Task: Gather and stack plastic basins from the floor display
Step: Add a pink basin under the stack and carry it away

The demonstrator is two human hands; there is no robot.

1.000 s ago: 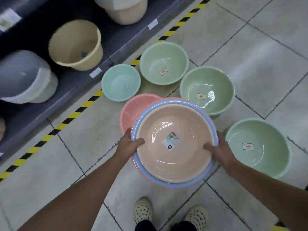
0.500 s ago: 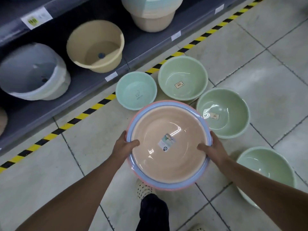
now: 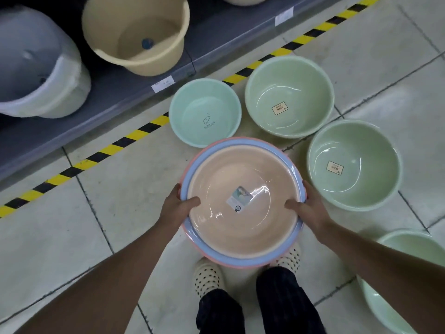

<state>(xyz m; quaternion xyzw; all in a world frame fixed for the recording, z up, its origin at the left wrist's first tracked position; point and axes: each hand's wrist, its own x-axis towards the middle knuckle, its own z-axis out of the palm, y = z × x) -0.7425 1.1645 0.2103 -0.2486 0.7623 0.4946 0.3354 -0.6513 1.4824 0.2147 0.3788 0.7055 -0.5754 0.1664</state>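
Note:
I hold a nested stack of basins (image 3: 243, 203) above the floor: a peach one on top, a blue rim and a pink rim showing beneath. My left hand (image 3: 177, 204) grips the stack's left rim, thumb inside. My right hand (image 3: 307, 207) grips the right rim the same way. On the floor beyond stand a small mint basin (image 3: 204, 112), a light green basin (image 3: 289, 96), a second green basin (image 3: 355, 165) to the right, and a third green basin (image 3: 409, 261) at the lower right, partly hidden by my right forearm.
A low grey shelf (image 3: 120, 92) runs along the upper left with a beige tub (image 3: 136, 32) and a grey tub (image 3: 36, 63). Yellow-black hazard tape (image 3: 144, 128) marks its edge. My feet in white perforated shoes (image 3: 207, 276) stand under the stack on tiled floor.
The pink basin that stood on the floor one second ago now sits under the stack. The stack is raised and the view has moved closer to the shelf; both feet are back under me.

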